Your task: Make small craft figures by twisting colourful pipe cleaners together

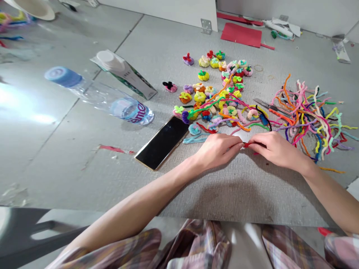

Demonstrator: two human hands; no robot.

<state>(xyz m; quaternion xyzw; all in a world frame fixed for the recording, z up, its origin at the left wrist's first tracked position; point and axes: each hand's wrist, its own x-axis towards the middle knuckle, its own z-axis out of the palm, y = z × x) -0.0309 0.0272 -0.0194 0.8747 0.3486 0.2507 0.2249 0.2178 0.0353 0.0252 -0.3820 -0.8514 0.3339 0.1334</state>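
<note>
Between my two hands a small red and black pipe-cleaner piece [246, 145] shows, mostly covered by fingers. My left hand [221, 147] pinches its left side, thumb and forefinger pressed together. From the right, my right hand [273, 149] pinches the other side, and a dark strand shows between its fingers. Just beyond the hands lie loose pipe cleaners and small coiled pipe-cleaner shapes [199, 98] in many colours. A tangled pile of pipe cleaners [314, 116] spreads to the right, with an orange-handled utility knife [280, 115] at its left edge.
A black-screened phone [162, 142] lies left of my left hand. Farther left are a clear water bottle [101, 97] with a blue cap and a carton [126, 74]. Red sheet material [241, 34] lies at the back near a white panel [168, 11]. The table's front edge runs before my lap.
</note>
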